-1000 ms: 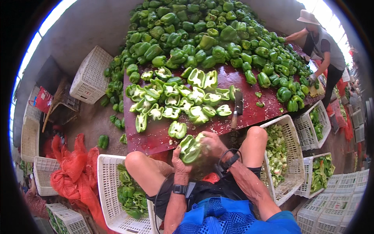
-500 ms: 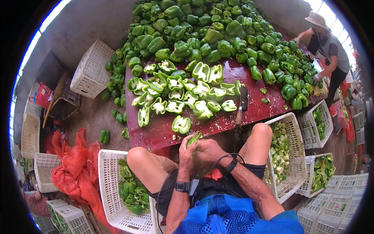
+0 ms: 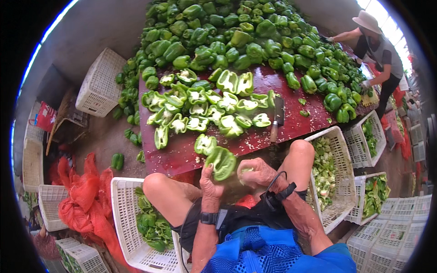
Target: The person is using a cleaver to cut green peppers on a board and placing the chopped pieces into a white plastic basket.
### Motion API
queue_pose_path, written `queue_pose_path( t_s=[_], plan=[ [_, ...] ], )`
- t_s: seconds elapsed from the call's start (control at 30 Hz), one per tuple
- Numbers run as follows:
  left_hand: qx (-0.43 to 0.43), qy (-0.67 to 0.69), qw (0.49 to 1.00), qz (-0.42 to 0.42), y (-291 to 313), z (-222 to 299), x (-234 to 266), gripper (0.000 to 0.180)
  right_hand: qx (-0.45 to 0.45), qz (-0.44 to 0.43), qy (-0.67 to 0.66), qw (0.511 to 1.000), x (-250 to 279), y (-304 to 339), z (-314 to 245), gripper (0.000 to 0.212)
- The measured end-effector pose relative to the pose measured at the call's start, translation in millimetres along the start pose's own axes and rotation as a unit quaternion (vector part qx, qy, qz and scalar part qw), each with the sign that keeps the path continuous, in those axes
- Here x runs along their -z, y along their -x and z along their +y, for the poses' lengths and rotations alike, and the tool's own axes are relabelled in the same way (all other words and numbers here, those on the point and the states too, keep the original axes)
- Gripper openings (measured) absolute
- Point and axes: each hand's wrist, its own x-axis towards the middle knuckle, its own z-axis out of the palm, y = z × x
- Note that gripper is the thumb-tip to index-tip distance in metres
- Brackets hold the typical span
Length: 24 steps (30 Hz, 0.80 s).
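Observation:
My left hand (image 3: 211,185) grips a halved green bell pepper (image 3: 221,163), its hollow inside facing up, at the near edge of the red table (image 3: 169,162). Just right of it, my right hand (image 3: 260,175) has its fingers closed around a pale piece that looks like pepper core (image 3: 247,170). Several cut pepper halves (image 3: 199,123) lie on the table beyond, mostly with cut sides showing. A cleaver with a wooden handle (image 3: 274,132) rests to their right.
Whole green peppers (image 3: 227,41) are heaped at the back. Beside my left leg stands a white crate (image 3: 119,204) of pepper pieces; beside my right, a crate (image 3: 347,182) of pale scraps. Red netting (image 3: 86,200) lies at left. Another person (image 3: 384,54) reaches in at far right.
My hands have moved apart. The pepper half in my left hand has turned to show its hollow inside, and my right hand has drawn right with the pale piece.

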Motion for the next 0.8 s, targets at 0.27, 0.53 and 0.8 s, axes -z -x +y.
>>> queue_pose_path(
  t_s=[0.27, 0.53, 0.8],
  plan=[
    [0.032, 0.035, 0.999, -0.008, -1.7, 6.4, 29.8, 0.050, 0.261, 0.259, 0.400, 0.840, 22.2, 55.7, -40.9, 0.011],
    [0.017, -0.134, 0.991, -0.014, 1.3, -17.4, -1.2, 0.035, 0.120, 0.536, 0.532, 0.644, 74.4, 139.4, -14.5, 0.021],
    [-0.051, -0.547, 0.834, -0.052, 11.9, -10.1, -18.2, 0.026, 0.179, 0.182, 0.496, 0.830, -38.9, -12.7, 66.0, 0.015]
  ],
)
